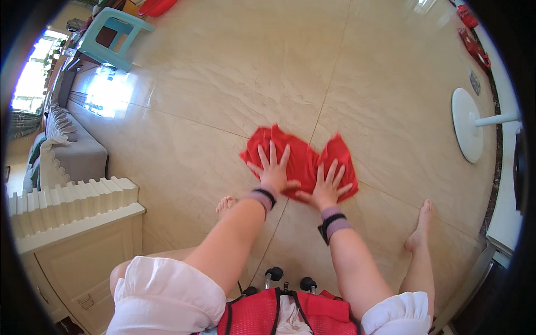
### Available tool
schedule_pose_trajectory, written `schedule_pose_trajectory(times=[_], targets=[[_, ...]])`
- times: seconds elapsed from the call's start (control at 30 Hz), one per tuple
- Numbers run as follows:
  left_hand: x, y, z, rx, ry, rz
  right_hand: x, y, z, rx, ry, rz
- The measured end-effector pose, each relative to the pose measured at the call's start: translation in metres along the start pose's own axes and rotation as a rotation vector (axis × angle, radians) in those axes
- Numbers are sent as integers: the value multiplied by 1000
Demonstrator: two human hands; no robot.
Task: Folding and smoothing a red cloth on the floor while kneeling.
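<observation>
A bright red cloth (296,152) lies crumpled on the tiled floor in front of me. On its left part rests my left hand (272,171), palm down with the fingers spread. My right hand (326,187) presses flat on the right part, its fingers apart too. Both thumbs point toward each other across the cloth's near edge. Each wrist wears a purple band with a black strap.
Beige floor tiles (223,72) surround the cloth. A light-blue stool (111,39) and a grey sofa (84,148) stand at left, with a cream cabinet (89,262) nearer. At right is a white round-based stand (468,125). My bare feet flank the cloth; black casters (273,273) show below.
</observation>
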State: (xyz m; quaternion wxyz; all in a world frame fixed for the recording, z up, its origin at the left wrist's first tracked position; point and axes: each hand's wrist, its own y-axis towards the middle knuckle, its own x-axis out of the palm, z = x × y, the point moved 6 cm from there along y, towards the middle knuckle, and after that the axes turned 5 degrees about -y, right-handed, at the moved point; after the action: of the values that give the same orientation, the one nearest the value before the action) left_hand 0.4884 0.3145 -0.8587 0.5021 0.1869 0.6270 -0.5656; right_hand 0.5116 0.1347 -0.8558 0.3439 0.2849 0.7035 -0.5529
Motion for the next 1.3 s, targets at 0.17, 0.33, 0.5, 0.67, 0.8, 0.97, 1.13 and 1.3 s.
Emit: schedule_pose_trajectory(times=[0.17,0.33,0.5,0.67,0.8,0.97,1.13,1.3], targets=[[65,-92,27,71,60,-180,55,-81,45,105,-46,-173],[65,-94,41,227,148,-206,63,-97,51,196,-56,-274],[14,-26,90,534,248,-81,43,-65,53,421,84,-130],[-39,61,117,637,270,15,-8,-7,34,614,205,-72],[-80,141,119,580,249,65,-61,72,25,537,137,61],[-139,237,34,382,160,161,-112,170,-46,327,86,170],[-165,242,-55,127,-5,207,-128,205,-117,175,-77,202],[-133,173,-118,-85,-40,152,-90,158,-164,-79,-136,193]])
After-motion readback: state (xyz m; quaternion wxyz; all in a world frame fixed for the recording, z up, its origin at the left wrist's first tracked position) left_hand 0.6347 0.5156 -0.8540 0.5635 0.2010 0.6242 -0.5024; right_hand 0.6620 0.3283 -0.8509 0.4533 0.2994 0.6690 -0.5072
